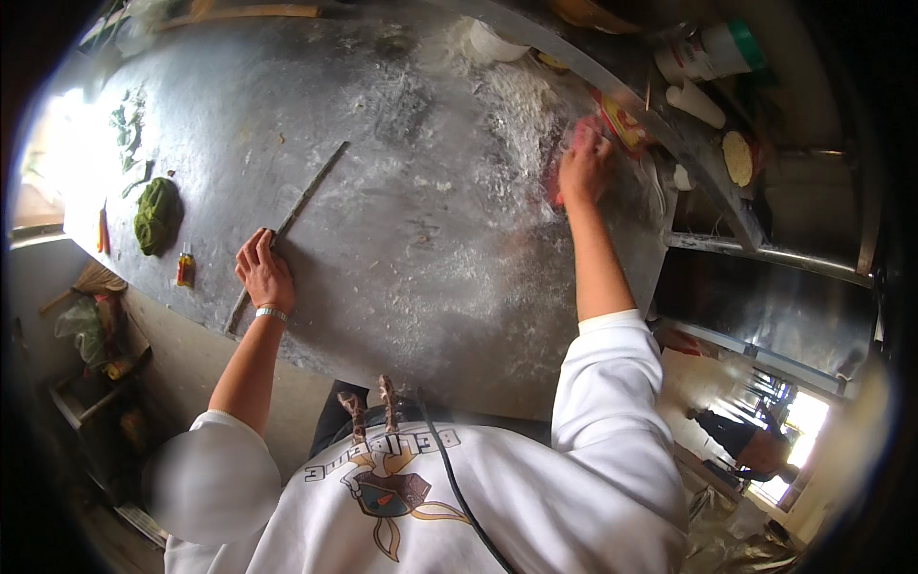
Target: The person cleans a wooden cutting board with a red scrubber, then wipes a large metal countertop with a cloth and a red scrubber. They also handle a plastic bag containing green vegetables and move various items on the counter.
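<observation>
A long thin dark strip point(310, 192) lies slanting across the flour-dusted metal worktop point(445, 237). My left hand point(264, 269) grips it part-way along, fingers curled over it; whether it is wood or metal I cannot tell. Farther away on the right, my right hand point(587, 168) presses on a red cloth-like thing point(554, 183), blurred and partly covered by the fingers. Thick white powder point(527, 107) lies just left of that hand. Beside it, against the raised back ledge, is a red and yellow packet point(625, 125).
On the left are a green cloth bundle point(156, 217), a small bottle of amber liquid point(185, 268) and an orange-handled tool point(103, 228). A white tub point(496, 41) stands at the far side. A green-lidded container point(710, 54) sits beyond the ledge. Another person point(753, 445) is in the background.
</observation>
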A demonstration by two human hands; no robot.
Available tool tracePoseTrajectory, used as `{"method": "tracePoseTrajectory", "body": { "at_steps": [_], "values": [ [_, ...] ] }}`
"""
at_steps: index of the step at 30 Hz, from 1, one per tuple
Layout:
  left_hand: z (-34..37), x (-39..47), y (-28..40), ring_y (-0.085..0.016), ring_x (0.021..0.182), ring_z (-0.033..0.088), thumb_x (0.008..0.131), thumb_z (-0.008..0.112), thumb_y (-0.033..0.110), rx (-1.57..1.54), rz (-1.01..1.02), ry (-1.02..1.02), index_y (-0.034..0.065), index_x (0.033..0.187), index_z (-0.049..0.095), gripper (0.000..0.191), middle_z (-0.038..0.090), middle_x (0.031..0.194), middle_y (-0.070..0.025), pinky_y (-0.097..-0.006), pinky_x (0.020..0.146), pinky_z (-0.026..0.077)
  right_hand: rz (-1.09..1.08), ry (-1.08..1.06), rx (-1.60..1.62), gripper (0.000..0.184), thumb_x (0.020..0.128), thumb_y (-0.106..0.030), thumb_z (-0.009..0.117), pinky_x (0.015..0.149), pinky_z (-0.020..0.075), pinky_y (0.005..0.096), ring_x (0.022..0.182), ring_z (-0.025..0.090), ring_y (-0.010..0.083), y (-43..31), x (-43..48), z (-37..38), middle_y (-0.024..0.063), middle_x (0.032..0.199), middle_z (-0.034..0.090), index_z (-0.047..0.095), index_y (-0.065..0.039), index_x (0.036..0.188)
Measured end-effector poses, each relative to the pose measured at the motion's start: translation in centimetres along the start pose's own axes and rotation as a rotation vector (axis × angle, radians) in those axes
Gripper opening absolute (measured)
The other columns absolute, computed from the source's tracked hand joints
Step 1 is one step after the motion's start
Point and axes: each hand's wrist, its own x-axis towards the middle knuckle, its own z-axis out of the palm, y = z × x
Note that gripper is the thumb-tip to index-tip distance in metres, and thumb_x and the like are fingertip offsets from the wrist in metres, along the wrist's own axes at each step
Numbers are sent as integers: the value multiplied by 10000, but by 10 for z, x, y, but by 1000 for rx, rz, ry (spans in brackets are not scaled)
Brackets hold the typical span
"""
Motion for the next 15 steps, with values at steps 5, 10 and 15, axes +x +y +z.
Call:
{"method": "tracePoseTrajectory", "body": {
  "at_steps": [5,10,15],
  "values": [
    [1,4,1,-282,1303,445,817,564,32,-3,16,-2,153,1330,541,528,528,1389,-47,-456,1085,332,-346,-142,380,155,824,-236,731,907,437,454,1051,551,297,-87,1,2,41,1012,608,698,-158,954],
    [-1,5,3,-283,1299,445,803,561,37,-14,26,-6,142,1324,542,532,529,1385,-46,-450,1079,335,-229,-280,266,142,839,-266,725,880,462,454,1018,577,299,-101,7,28,63,999,627,710,-136,893],
    [-6,4,6,-284,1301,442,796,562,36,-13,23,5,137,1321,540,535,528,1387,-44,-449,1082,335,-206,-361,602,146,886,-204,641,781,527,457,907,641,338,-127,-30,14,144,880,653,656,-70,830]
  ]
}}
